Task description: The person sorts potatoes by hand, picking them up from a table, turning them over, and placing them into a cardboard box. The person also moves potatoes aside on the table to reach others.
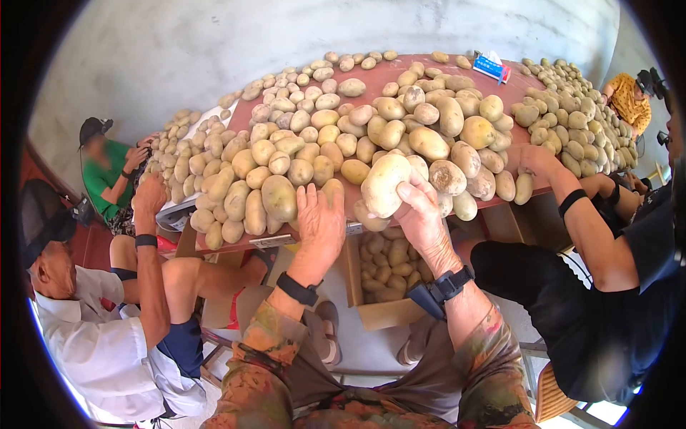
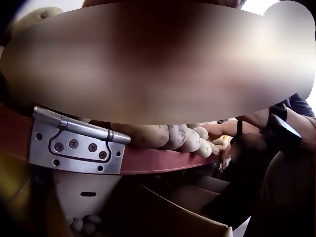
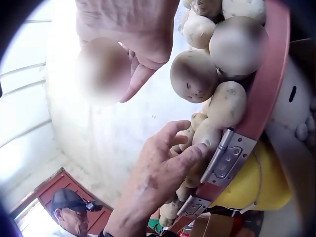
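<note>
A large pale potato (image 1: 384, 184) is held up by my right hand (image 1: 423, 214) at the table's front edge, with the thumb pressed against its side. In the right wrist view the right hand (image 3: 136, 32) is at the top, and its potato is blurred over. My left hand (image 1: 321, 223) rests its fingers on potatoes at the near edge of the pile, just left of the raised one. From the right wrist view, the left hand (image 3: 158, 165) shows spread, slightly bent fingers touching a potato (image 3: 207, 133). The left wrist view is mostly blurred and hides this hand.
A wide potato heap (image 1: 429, 143) covers the red table (image 1: 236, 118). Below its edge stands a cardboard box (image 1: 389, 314) holding potatoes. Metal hinges (image 2: 79, 143) line the edge. A blue tissue box (image 1: 491, 69) sits at the back. People sit close on both sides, their arms reaching in.
</note>
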Available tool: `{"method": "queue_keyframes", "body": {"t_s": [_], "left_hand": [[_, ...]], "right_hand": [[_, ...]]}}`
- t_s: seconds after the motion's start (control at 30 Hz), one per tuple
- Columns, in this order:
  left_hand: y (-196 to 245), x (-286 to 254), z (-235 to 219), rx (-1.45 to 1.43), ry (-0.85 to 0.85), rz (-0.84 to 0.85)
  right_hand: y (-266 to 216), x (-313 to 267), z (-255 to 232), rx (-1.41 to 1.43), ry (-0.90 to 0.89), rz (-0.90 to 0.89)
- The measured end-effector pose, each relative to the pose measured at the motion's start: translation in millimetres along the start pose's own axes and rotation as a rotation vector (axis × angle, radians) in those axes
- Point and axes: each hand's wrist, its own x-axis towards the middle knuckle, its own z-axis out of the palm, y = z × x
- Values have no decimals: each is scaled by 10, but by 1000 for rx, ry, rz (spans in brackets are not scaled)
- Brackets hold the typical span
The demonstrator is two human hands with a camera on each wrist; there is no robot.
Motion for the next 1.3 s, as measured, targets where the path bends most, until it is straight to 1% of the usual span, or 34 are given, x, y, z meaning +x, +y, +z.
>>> {"method": "queue_keyframes", "body": {"t_s": [0.2, 0.3, 0.4, 0.5, 0.6, 0.7, 0.8, 0.9, 1.0, 1.03, 1.13, 1.17, 1.27, 1.3], "left_hand": [[-86, 172, 209, 21, -93, -30], [-59, 198, 105, 10, -123, -16], [72, 99, -134, -119, -123, -16], [50, 7, -134, -199, -32, 5], [11, -33, -124, -208, -24, 16], [22, -44, -228, -233, -106, -7], [11, -79, -266, -220, 72, 38], [-9, -64, -436, -322, 188, 46], [84, -89, -609, -890, 216, -171], [72, -107, -589, -926, 258, -127], [69, -236, -550, -1177, 170, -150], [82, -272, -584, -1195, 146, -168], [135, -350, -673, -1281, 180, -217], [156, -362, -746, -1323, 154, -250]], "right_hand": [[-11, 16, 3, 3, 4, -2], [1, 20, -33, -5, 0, 1], [-1, 36, -63, -32, -11, -17], [-21, 33, -21, -36, 5, -21], [-8, 35, -3, -43, 23, -16], [5, 48, -12, -11, 37, -27], [-10, 71, -10, 1, 64, -84], [18, 64, -7, 0, 91, -59], [44, 17, 83, -360, 120, -1], [3, -4, 211, -281, 105, 38], [107, 3, 198, -340, 120, 49], [167, 6, 201, -352, 104, 5], [257, -36, 267, -431, 33, 49], [277, -68, 312, -525, 21, 41]]}}
